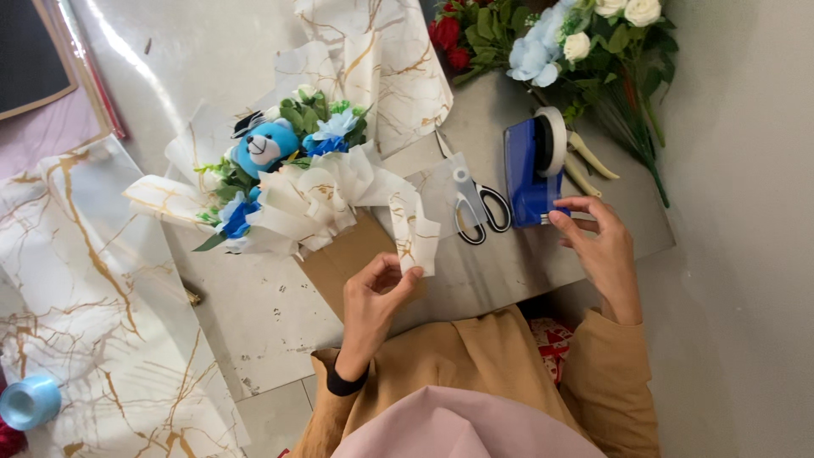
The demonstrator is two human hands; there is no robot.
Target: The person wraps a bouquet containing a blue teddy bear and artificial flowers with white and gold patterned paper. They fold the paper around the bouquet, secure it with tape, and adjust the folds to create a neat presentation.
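A bouquet (288, 182) lies on the grey table (475, 280), wrapped in white paper with gold veins over a brown paper cone (339, 259). A blue plush bear (264, 146) and blue flowers sit inside it. My left hand (373, 293) pinches a strip of the white marbled paper (411, 233) against the cone. My right hand (598, 246) touches the front end of a blue tape dispenser (530, 174), fingertips at the tape's cutter. Scissors (476, 203) with black and white handles lie between the bouquet and the dispenser.
Loose sheets of white marbled paper (85, 305) cover the left side and the back (398, 68). Red, pale blue and white flowers (551, 42) lie at the back right. A light blue ribbon roll (30, 400) sits at the lower left. The table's right edge meets a grey floor (746, 254).
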